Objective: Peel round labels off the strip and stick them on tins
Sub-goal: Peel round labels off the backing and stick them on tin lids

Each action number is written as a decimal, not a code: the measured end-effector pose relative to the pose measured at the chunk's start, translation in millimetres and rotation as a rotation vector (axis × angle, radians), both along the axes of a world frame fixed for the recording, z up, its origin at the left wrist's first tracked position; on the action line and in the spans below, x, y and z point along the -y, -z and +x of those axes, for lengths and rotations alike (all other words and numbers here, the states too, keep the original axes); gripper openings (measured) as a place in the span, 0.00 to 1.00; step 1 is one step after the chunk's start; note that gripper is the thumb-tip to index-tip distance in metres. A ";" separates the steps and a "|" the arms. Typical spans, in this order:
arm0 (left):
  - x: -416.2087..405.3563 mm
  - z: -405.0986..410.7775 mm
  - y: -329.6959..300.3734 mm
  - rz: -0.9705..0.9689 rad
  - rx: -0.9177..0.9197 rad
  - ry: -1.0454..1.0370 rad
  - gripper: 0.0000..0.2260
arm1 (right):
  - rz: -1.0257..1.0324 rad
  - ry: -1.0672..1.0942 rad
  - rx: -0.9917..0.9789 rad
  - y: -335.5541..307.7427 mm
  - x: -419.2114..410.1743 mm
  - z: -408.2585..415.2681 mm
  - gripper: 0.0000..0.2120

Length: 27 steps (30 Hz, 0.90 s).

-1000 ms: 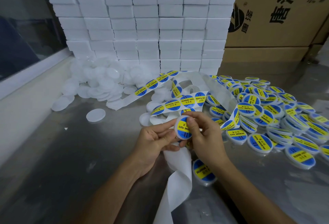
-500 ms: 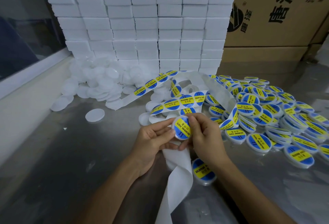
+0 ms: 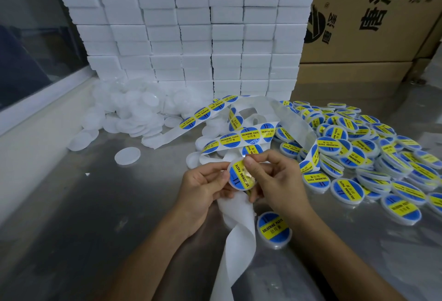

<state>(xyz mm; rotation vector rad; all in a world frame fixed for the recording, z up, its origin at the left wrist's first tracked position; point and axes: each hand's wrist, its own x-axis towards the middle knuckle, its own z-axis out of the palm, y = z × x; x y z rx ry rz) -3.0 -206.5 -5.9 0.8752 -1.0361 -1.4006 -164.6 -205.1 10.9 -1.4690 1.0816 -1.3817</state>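
Your left hand (image 3: 203, 188) holds the tin (image 3: 240, 176); your right hand (image 3: 275, 181) now presses its label (image 3: 236, 175) flat. This tin is almost done.

1 head view, close, facing forward-down over hands (image 3: 241, 186), table (image 3: 71, 229).

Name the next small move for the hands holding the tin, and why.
Probably drop the held tin onto the labelled pile: its label already covers the lid under the right hand thumb, while the left hand grips its edge.
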 end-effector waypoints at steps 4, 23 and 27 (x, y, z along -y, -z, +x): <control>2.6 1.6 -0.5 0.040 -0.049 -0.041 0.07 | 0.052 -0.099 0.018 2.0 0.1 0.1 0.08; 4.6 2.9 0.7 0.082 -0.075 -0.105 0.08 | -0.102 -0.031 -0.219 4.3 -3.9 2.0 0.22; 3.4 3.1 0.2 0.073 -0.049 -0.071 0.13 | -0.317 0.081 -0.486 2.5 -3.6 -1.9 0.27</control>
